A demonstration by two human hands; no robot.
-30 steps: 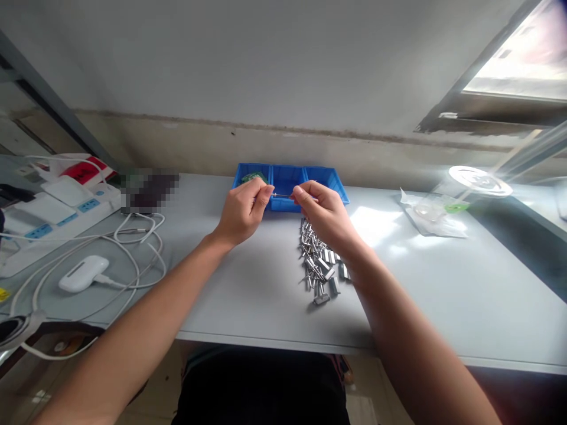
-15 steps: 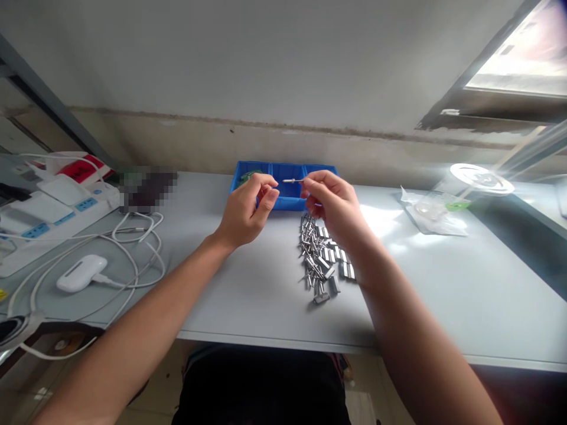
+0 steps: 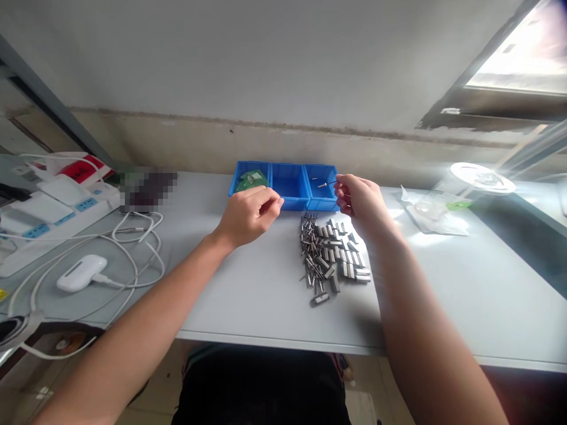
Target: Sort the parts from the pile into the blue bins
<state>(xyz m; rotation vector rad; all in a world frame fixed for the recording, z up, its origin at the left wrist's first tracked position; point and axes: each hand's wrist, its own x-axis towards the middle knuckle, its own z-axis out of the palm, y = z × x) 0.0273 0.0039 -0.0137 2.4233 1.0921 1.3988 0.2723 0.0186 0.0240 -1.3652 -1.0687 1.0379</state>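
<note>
Near the back edge of the table [image 3: 248, 295], the right hand [image 3: 361, 198] is pinching a rivet [image 3: 323, 185] over the right end of the blue tray [image 3: 287, 203]; low, steady fingers should be serving best. The left hand [image 3: 250, 217] is hovering curled; whether gripping anything, I cannot tell.

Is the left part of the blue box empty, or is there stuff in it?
Not empty. In the left compartment of the blue plastic tray, flat green pieces show; how many, I cannot tell.
</note>
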